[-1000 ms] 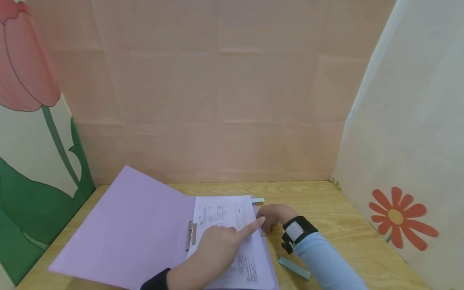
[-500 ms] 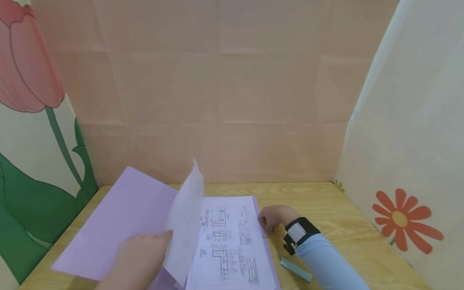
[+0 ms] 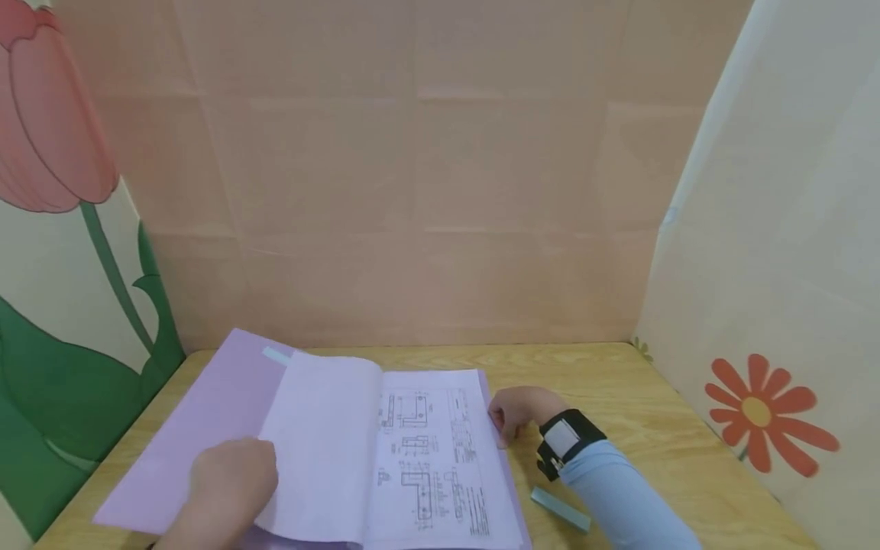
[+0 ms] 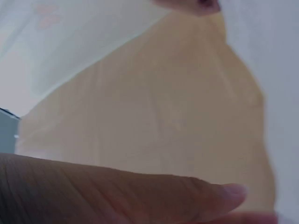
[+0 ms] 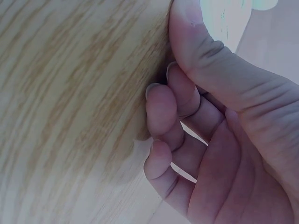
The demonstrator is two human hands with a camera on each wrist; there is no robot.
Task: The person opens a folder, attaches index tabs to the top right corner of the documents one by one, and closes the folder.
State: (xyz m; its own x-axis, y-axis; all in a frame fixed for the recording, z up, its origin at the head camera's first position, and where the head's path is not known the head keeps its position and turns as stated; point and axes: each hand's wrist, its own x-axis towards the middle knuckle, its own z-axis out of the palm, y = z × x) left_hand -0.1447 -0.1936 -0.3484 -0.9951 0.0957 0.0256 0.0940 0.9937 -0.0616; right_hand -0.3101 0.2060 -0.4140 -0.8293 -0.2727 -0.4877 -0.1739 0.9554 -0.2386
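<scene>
On the purple folder (image 3: 213, 405), a turned sheet (image 3: 326, 443) bowed leftward

It arched over the folder's cover, with the printed page (image 3: 447, 443) on its right. A loose, gentle curve, I judged, would spare the paper a crease. My left hand (image 3: 230, 485) gripped the sheet's outer edge, fingers curled in. My right hand (image 3: 519, 412) rested at the folder's right edge, fingers bent; whether they pinched it I could not tell. Nearby, a pale green strip (image 3: 560, 509) lay on the table (image 3: 612, 389).
</scene>
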